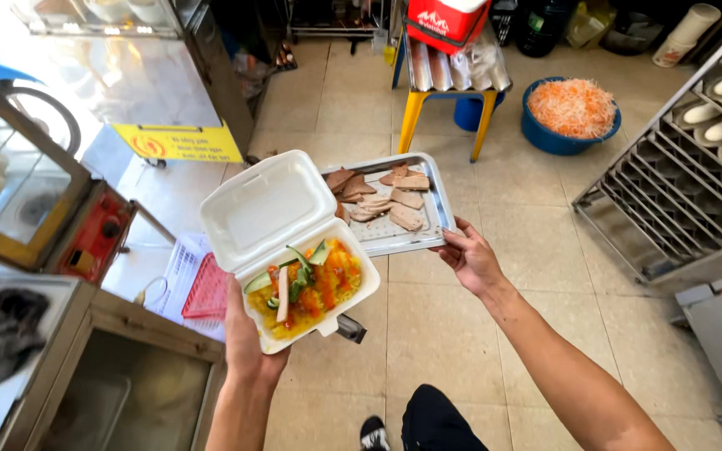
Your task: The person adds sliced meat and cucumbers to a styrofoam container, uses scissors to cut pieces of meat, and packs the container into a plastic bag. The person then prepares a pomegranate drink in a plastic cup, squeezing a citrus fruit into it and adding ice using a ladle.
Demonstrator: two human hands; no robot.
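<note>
My left hand (245,334) holds an open white foam box (273,209) from below at its near left corner. The box holds orange-yellow food topped with cucumber slices, herbs and a pale strip (304,284). Its lid stands open toward the far left. My right hand (471,257) grips the near right corner of a metal tray (394,240), held level over the floor. Several slices of brown meat (382,199) lie on the tray. The tray's left part is hidden behind the box.
A glass-fronted cart with a red panel (98,234) stands at left, with a red basket (208,290) on its counter. A blue basin of shredded carrot (572,113), a yellow-legged stool (449,83) and a metal rack of bread (695,159) stand on the tiled floor.
</note>
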